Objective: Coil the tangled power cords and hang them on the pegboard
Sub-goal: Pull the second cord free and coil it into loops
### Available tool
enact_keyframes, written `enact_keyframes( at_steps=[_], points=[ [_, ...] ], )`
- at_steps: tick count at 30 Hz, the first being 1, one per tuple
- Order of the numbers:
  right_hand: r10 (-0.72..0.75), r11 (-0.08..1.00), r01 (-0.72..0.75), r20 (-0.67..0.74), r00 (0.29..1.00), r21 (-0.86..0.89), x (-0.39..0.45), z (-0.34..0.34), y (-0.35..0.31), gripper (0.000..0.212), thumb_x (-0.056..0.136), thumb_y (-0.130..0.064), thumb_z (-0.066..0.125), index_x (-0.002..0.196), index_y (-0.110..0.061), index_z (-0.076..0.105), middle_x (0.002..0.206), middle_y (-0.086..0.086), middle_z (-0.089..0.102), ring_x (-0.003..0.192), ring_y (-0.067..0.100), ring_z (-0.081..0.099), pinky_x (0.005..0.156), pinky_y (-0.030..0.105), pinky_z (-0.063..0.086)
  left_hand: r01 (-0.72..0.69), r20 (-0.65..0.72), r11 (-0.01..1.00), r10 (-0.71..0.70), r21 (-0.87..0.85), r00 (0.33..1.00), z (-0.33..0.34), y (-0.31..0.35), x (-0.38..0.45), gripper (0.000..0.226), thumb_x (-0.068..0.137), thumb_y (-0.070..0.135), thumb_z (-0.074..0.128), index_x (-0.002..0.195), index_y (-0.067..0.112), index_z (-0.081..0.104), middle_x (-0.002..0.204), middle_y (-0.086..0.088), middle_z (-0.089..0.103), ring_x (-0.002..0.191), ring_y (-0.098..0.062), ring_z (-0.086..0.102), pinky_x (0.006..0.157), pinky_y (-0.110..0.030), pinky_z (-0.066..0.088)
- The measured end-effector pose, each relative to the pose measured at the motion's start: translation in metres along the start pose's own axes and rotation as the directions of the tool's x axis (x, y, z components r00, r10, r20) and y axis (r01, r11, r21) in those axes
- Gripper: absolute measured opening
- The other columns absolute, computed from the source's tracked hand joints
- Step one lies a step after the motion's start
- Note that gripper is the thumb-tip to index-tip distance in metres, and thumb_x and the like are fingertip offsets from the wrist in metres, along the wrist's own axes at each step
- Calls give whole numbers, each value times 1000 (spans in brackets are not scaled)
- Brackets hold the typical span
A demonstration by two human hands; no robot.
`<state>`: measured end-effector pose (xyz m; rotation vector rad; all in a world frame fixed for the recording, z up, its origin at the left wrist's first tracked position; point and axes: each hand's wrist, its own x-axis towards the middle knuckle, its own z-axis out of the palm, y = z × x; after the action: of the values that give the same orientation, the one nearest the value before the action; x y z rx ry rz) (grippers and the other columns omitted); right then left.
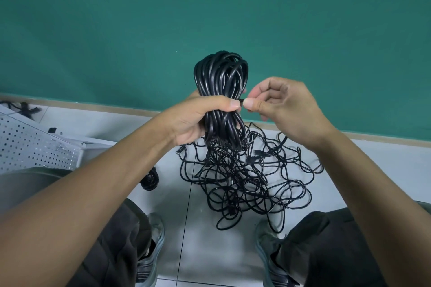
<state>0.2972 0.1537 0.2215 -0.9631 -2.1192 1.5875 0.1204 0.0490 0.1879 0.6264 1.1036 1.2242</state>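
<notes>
Though glossy, looped black cord (221, 77).

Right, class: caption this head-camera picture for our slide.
Left hand grips a cord coil; right hand pinches its end above the tangle.

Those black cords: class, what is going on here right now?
A person is coiling cords. The left hand grips a coiled bundle held upright, while the right hand pinches a cord end beside it. A tangled pile lies on the floor between the feet. The pegboard lies at left.
</notes>
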Motion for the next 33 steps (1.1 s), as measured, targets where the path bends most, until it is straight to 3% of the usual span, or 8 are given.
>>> enact_keyframes(
  at_steps=[3,5,9,15,18,23,29,33],
  points=[
    [4,1000,-4,142,990,4,0,-12,-2,11,89,-19,75,93,-9,69,75,1,70,59,7,54,63,17,47,51,105,991,-38,-122,994,-5,-2,0,43,59,18,83,102,13,80,83,-3,72,81,-20,74,88,-39,62],
    [22,999,-16,192,981,-32,-1,-19,-2,20,87,-28,75,90,-9,70,70,-1,67,57,9,50,61,17,42,82,185,989,-58,-127,981,-6,-2,-3,61,51,21,95,107,8,76,81,-4,71,80,-21,75,86,-37,62],
    [72,991,-52,160,984,-127,1,-32,7,45,70,-49,76,81,-6,70,69,5,62,66,18,46,64,29,35,115,453,990,-64,-84,889,-9,5,-10,94,67,37,91,133,5,33,83,2,66,83,-16,70,94,-35,53],
    [135,987,-150,219,966,54,7,-42,16,12,75,-24,83,73,-18,72,70,6,54,61,12,43,59,20,37,128,615,991,-126,41,779,2,6,-20,45,80,30,83,108,9,56,90,-1,63,82,-15,65,97,-44,53],
    [168,972,-204,262,950,118,12,-38,21,16,78,0,76,73,-15,76,73,10,67,62,17,53,61,23,46,129,590,972,-221,195,777,5,0,-20,35,78,21,80,106,6,64,96,-5,69,89,-21,69,101,-63,44],
    [227,973,-231,249,941,-14,14,-25,18,18,93,10,63,90,-4,75,82,12,77,69,17,69,67,25,57,152,467,859,-405,489,786,11,-12,-16,36,81,14,70,113,-1,69,113,-13,74,96,-20,70,78,-28,58],
    [217,946,-129,286,933,-297,13,1,7,8,88,-6,78,96,-7,78,73,-1,76,61,3,63,61,11,48,235,304,680,-574,694,761,22,-34,-12,30,83,3,74,113,1,75,114,-5,77,101,-7,71,86,-13,49],
    [206,890,-58,283,937,-453,8,15,-1,9,87,-11,80,92,-18,78,76,-1,77,71,15,70,70,22,53,279,199,636,-575,720,794,26,-48,-8,52,63,23,84,108,-1,71,110,-11,76,110,-18,71,107,-37,50]
  ],
)
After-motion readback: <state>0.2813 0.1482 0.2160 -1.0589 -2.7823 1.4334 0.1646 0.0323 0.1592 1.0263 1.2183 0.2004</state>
